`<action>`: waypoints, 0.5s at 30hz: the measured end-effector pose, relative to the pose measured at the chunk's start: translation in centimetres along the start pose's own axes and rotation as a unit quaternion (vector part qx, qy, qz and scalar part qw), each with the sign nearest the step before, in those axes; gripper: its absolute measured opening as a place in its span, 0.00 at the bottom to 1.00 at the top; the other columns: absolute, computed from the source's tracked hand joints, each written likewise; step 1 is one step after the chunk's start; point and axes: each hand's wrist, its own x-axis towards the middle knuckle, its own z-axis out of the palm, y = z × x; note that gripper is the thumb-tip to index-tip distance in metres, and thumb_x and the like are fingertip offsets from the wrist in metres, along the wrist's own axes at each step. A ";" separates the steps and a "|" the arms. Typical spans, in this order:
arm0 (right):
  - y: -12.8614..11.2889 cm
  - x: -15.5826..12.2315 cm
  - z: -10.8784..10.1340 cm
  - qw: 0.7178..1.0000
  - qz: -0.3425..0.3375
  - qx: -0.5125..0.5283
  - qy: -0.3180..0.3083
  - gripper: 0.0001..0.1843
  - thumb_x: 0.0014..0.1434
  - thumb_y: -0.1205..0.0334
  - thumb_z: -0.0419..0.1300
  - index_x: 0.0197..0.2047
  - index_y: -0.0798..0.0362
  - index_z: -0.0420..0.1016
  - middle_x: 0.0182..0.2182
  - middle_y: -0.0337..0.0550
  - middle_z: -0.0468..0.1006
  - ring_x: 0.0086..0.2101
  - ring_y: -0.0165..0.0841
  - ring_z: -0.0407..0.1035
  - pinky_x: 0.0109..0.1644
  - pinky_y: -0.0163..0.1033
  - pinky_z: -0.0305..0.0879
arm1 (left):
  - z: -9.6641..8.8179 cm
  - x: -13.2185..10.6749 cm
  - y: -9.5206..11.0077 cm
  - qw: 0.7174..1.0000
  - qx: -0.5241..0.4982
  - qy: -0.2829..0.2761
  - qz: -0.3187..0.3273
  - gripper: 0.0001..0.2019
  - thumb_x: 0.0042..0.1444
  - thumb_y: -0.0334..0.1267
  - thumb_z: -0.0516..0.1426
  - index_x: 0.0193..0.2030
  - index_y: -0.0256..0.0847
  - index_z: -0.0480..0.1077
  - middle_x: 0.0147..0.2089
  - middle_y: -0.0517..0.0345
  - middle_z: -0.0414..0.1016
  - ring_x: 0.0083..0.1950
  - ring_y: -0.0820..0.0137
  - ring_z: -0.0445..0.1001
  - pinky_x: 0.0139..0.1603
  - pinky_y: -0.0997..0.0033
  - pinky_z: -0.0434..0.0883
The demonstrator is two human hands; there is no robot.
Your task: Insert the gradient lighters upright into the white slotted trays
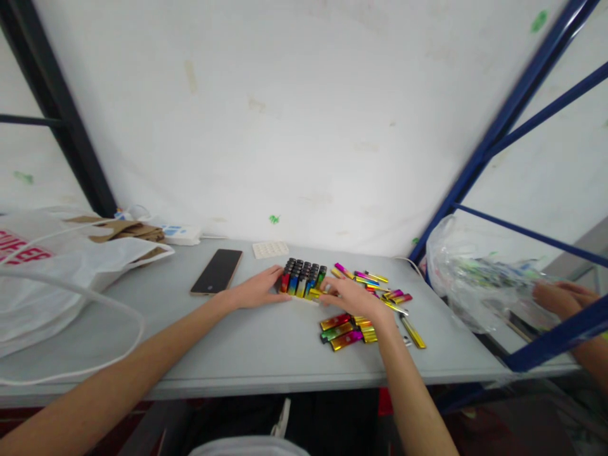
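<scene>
At the left of the frame, a white bag (61, 307) sits on the grey table (228, 354), then a dark phone (217, 272). Near the centre, the left hand (259, 288) holds thumb and fingers apart against a block of upright lighters (304, 273); I cannot tell whether they clamp it. At its right end, the right hand (349, 296) bends its fingers by a gold lighter (315, 292), grip unclear. Loose lighters (346, 341) lie right of centre; a clear plastic bag (449, 278) and another person's hand (563, 297) are farther right.
</scene>
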 end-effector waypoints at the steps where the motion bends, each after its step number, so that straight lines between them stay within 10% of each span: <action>1: -0.2 -0.1 -0.1 1.000 -0.008 0.020 0.002 0.08 0.74 0.57 0.59 0.51 0.50 0.77 0.35 0.40 0.85 0.36 0.36 0.78 0.47 0.41 0.69 | 0.0 0.0 0.0 1.000 -0.001 0.001 0.000 0.29 0.63 0.56 0.65 0.62 0.39 0.70 0.63 0.41 0.74 0.64 0.47 0.75 0.68 0.51 0.72; 10: 0.8 1.3 -0.1 0.961 -0.049 0.154 0.226 0.24 0.65 0.38 0.66 0.35 0.51 0.75 0.24 0.32 0.64 0.27 0.31 0.60 0.33 0.37 0.55 | 0.0 0.0 0.0 1.000 0.003 -0.004 -0.004 0.29 0.63 0.56 0.65 0.63 0.39 0.70 0.63 0.41 0.74 0.65 0.48 0.75 0.71 0.51 0.70; 15: 0.3 1.3 0.0 0.934 -0.070 0.269 0.224 0.28 0.70 0.32 0.56 0.37 0.50 0.72 0.33 0.39 0.73 0.34 0.33 0.68 0.38 0.38 0.64 | -0.1 0.0 0.0 1.000 0.012 -0.011 -0.009 0.30 0.63 0.57 0.64 0.63 0.38 0.69 0.64 0.40 0.74 0.66 0.47 0.74 0.70 0.52 0.70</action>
